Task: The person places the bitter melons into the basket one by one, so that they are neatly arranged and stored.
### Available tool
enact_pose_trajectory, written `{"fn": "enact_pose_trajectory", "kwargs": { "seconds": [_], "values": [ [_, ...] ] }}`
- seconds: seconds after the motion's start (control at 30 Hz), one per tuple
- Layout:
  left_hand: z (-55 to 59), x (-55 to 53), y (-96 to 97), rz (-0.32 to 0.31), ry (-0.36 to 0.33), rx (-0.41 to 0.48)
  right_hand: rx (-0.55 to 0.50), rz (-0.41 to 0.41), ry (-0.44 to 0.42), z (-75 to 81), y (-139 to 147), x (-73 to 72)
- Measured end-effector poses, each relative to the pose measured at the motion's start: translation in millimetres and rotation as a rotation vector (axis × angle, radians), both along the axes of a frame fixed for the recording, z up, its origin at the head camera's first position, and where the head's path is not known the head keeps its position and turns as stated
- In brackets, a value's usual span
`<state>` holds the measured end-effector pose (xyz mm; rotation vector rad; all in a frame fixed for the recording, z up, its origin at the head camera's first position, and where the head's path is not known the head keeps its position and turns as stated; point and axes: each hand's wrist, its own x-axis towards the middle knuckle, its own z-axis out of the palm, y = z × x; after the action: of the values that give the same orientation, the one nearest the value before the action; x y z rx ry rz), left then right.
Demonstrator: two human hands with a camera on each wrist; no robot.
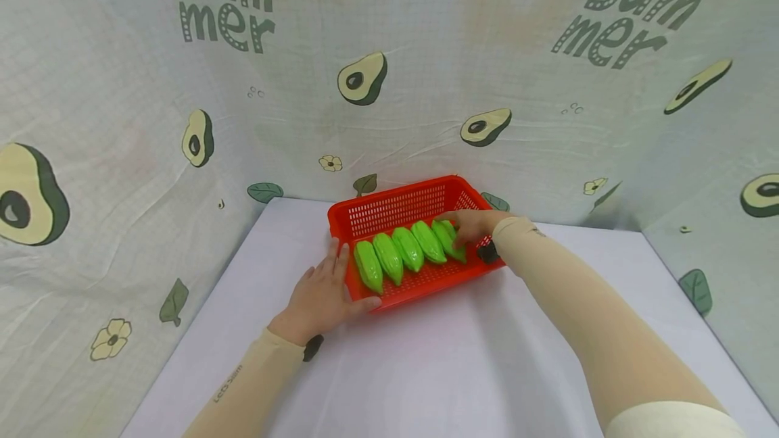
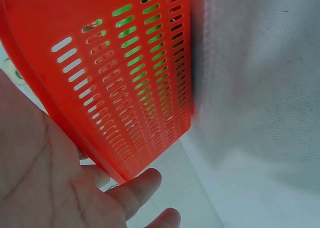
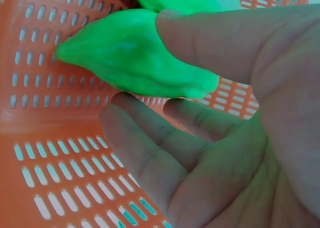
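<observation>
Several glossy, bright green ridged fruits with pointed tips (image 1: pixel 388 259) lie side by side in a red plastic basket (image 1: pixel 420 293). My right hand (image 1: pixel 471 225) reaches over the basket's right side, thumb and fingers about the rightmost green fruit (image 3: pixel 125 52). In the right wrist view the thumb lies on this fruit and other fingertips are at its lower edge; part of the grip is hidden. My left hand (image 1: pixel 322 296) rests with extended fingers along the basket's left end, thumb at the front corner. In the left wrist view that palm (image 2: pixel 45 173) is beside the slotted wall.
The basket stands slantwise on a white-covered table (image 1: pixel 414 377), near its back edge. Behind and at both sides hangs a pale cloth (image 1: pixel 420 12) printed with avocados, leaves, flowers and lettering. A dark wrist strap piece (image 1: pixel 488 253) shows by the right wrist.
</observation>
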<state>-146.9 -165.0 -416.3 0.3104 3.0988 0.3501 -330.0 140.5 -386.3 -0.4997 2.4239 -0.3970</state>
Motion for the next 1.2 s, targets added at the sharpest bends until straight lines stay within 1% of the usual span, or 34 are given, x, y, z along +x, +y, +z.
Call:
{"fn": "enact_pose_trajectory", "kwargs": {
  "seconds": [0.17, 0.3, 0.43, 0.53, 0.7, 0.8, 0.87, 0.93, 1.03, 1.13, 1.2],
  "values": [
    [1.8, -0.2, 0.2, -0.006, 0.000, 0.009, 0.002, -0.006, 0.010, 4.5, 1.8, 1.1],
    [3.2, -0.9, 0.2, -0.014, 0.011, 0.005, -0.023, 0.007, 0.059, 12.3, 6.4, 0.4],
    [4.0, -1.8, -0.7, -0.020, 0.027, -0.001, -0.066, 0.025, 0.109, 27.7, 12.2, 3.5],
    [5.1, -2.7, -1.6, -0.024, 0.029, -0.003, -0.097, 0.054, 0.141, 44.0, 17.0, 11.8],
    [9.0, -3.4, -4.7, -0.035, 0.030, -0.015, -0.167, 0.102, 0.185, 68.5, 29.8, 34.7],
    [10.6, -3.7, -6.3, -0.038, 0.022, -0.020, -0.200, 0.126, 0.206, 79.0, 43.4, 50.8],
    [10.5, -3.7, -7.4, -0.035, 0.013, -0.020, -0.228, 0.126, 0.198, 84.4, 53.7, 62.7],
    [10.3, -3.5, -8.6, -0.032, 0.006, -0.013, -0.263, 0.125, 0.184, 87.6, 64.8, 74.4],
    [11.3, -2.3, -10.6, -0.037, 0.003, -0.013, -0.332, 0.115, 0.141, 90.4, 80.7, 96.5],
    [12.7, -1.5, -13.1, -0.045, 0.004, -0.015, -0.376, 0.109, 0.118, 88.2, 96.3, 118.9],
    [13.8, -0.6, -15.2, -0.047, 0.007, -0.018, -0.388, 0.092, 0.105, 84.4, 107.3, 131.3]
  ]
}}
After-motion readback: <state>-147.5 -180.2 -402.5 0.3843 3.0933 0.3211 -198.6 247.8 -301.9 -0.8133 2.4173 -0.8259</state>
